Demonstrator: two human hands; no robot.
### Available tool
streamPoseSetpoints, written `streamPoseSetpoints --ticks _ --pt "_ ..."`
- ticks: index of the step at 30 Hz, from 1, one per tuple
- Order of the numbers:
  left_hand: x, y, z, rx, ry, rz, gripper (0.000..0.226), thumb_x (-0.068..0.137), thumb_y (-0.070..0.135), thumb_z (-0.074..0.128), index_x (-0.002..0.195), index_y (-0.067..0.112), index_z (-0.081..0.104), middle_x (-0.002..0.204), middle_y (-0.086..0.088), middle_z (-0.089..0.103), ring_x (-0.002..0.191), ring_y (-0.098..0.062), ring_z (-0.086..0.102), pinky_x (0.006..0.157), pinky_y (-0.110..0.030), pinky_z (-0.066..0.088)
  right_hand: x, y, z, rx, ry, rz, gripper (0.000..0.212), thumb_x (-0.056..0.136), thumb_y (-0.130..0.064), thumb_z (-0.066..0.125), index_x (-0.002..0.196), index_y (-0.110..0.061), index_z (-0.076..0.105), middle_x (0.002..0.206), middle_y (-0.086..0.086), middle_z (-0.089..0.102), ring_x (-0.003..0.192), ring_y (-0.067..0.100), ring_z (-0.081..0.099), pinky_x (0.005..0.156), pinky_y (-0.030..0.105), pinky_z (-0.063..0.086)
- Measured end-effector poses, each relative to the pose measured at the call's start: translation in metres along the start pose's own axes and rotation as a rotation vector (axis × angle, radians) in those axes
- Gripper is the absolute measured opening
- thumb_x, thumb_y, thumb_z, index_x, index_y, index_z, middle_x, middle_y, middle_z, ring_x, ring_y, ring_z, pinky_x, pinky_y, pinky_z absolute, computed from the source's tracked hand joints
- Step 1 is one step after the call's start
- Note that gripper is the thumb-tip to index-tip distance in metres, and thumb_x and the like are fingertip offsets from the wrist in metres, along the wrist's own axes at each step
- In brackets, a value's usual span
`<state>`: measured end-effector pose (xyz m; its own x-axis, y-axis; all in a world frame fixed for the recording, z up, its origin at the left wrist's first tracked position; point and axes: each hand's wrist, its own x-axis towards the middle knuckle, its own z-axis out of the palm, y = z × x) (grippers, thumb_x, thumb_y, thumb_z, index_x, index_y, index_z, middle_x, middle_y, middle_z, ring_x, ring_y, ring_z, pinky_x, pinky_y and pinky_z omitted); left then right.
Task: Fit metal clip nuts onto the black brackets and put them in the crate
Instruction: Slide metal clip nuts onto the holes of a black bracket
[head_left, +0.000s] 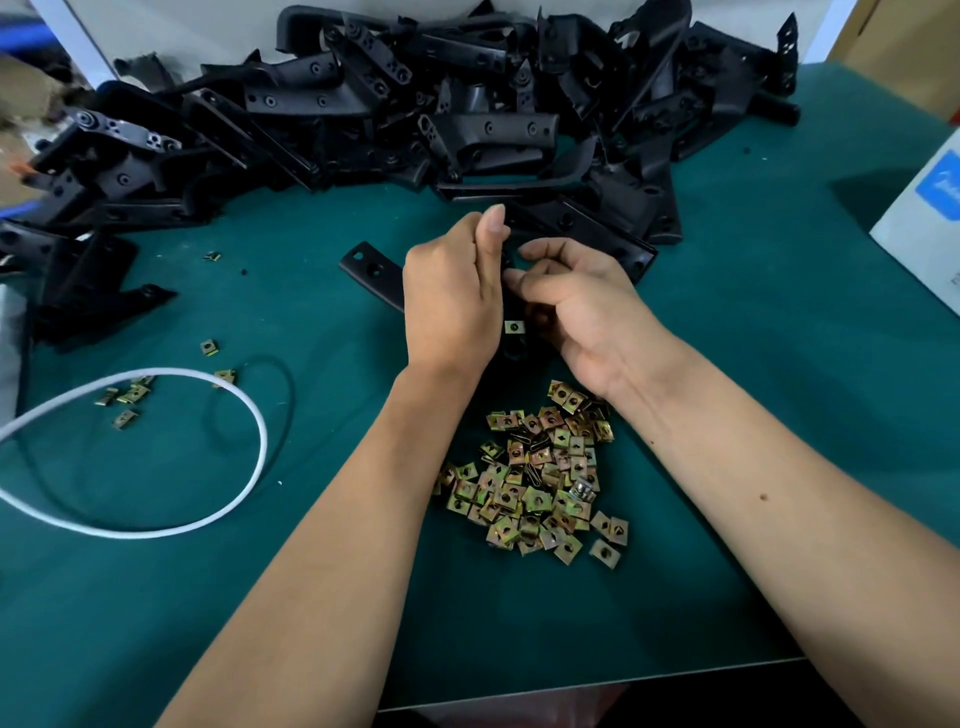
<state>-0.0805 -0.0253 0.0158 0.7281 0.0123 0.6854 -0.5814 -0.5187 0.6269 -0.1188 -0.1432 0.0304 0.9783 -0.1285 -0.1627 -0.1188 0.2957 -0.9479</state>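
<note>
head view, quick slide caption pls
Both hands hold a black bracket over a pile of clip nuts, one nut already fitted.

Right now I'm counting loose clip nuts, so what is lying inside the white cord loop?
Inside the white cord loop lie a few loose clip nuts on the green mat, plus part of a thin black ring. One nut sits at the cord. Nothing covers that area.

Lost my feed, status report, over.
Left hand and right hand both grip one black bracket. One clip nut fitted. Loose clip nut pile underneath. No crate visible.
</note>
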Motion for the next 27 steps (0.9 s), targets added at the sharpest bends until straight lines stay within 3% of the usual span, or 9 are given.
streamPoseSetpoints --ticks 3,5,9,11,14,16,21,24,27 --pt "0.000 -0.007 0.003 -0.042 0.023 -0.055 0.053 0.109 0.035 0.036 0.098 0.003 0.077 0.077 0.002 0.072 0.069 -0.003 0.064 0.064 -0.015 0.047 0.000 -0.001 -0.001 -0.042 -0.009 -0.018 0.021 0.090 -0.001 0.072 0.107 -0.012 0.067 0.069 -0.005 0.064 0.088 0.017 0.068 0.083 0.037 0.047" --pt "0.002 -0.009 0.004 -0.090 0.035 -0.141 0.054 0.110 0.036 0.034 0.097 0.009 0.079 0.077 0.015 0.067 0.071 0.007 0.062 0.067 -0.006 0.040 0.000 -0.002 -0.002 -0.065 -0.008 -0.045 0.011 0.096 -0.009 0.070 0.106 -0.012 0.070 0.075 -0.004 0.069 0.075 0.012 0.067 0.071 0.030 0.051" --pt "0.001 -0.008 0.002 -0.159 0.051 -0.203 0.063 0.105 0.049 0.027 0.094 0.015 0.079 0.081 0.019 0.069 0.081 0.002 0.067 0.077 -0.021 0.053 0.002 -0.001 -0.003 -0.074 0.005 -0.069 0.008 0.099 -0.015 0.067 0.103 -0.012 0.073 0.073 -0.003 0.071 0.065 0.008 0.066 0.062 0.021 0.050" --pt "0.001 -0.007 0.002 -0.204 0.060 -0.221 0.064 0.105 0.050 0.027 0.094 0.014 0.079 0.082 0.017 0.071 0.083 -0.003 0.070 0.081 -0.033 0.057 0.002 -0.002 -0.004 0.004 -0.052 -0.020 0.003 0.096 -0.011 0.070 0.096 -0.011 0.073 0.072 -0.002 0.071 0.064 0.008 0.065 0.063 0.023 0.050" --pt "0.001 -0.007 0.003 -0.237 0.065 -0.254 0.065 0.105 0.051 0.028 0.093 0.013 0.079 0.080 0.012 0.073 0.079 -0.009 0.070 0.080 -0.039 0.057 0.003 -0.001 -0.005 0.122 -0.110 0.063 0.004 0.093 -0.011 0.071 0.090 -0.013 0.071 0.072 0.001 0.071 0.062 0.010 0.066 0.067 0.027 0.049" --pt "0.001 -0.007 0.003 -0.231 0.054 -0.269 0.063 0.105 0.049 0.029 0.093 0.013 0.079 0.079 0.010 0.072 0.078 -0.010 0.069 0.079 -0.036 0.057 0.004 0.000 -0.006 0.087 -0.102 0.048 0.005 0.093 -0.011 0.072 0.089 -0.013 0.071 0.073 0.001 0.070 0.063 0.011 0.065 0.065 0.026 0.050" --pt "0.001 -0.012 0.005 -0.095 0.053 -0.215 0.056 0.109 0.040 0.032 0.096 0.010 0.078 0.077 0.022 0.064 0.076 0.014 0.062 0.070 -0.003 0.039 0.002 0.005 -0.001 -0.090 -0.044 -0.029 0.012 0.098 -0.016 0.070 0.085 -0.014 0.072 0.073 0.000 0.068 0.064 0.011 0.063 0.058 0.024 0.053" --pt "0.002 -0.014 0.005 -0.034 0.004 -0.173 0.052 0.111 0.036 0.035 0.100 0.008 0.077 0.084 0.012 0.069 0.075 0.016 0.059 0.071 -0.001 0.038 -0.001 0.003 -0.004 -0.101 -0.064 -0.004 0.014 0.102 -0.020 0.065 0.091 -0.013 0.070 0.072 -0.001 0.067 0.066 0.012 0.064 0.058 0.025 0.053" --pt "0.001 -0.005 0.001 -0.015 0.000 -0.159 0.051 0.111 0.036 0.035 0.103 0.007 0.076 0.085 0.006 0.070 0.072 0.003 0.061 0.068 -0.011 0.044 -0.012 -0.004 -0.014 -0.027 -0.117 0.076 0.019 0.100 -0.027 0.067 0.104 -0.009 0.071 0.083 0.005 0.066 0.071 0.013 0.064 0.063 0.024 0.053"
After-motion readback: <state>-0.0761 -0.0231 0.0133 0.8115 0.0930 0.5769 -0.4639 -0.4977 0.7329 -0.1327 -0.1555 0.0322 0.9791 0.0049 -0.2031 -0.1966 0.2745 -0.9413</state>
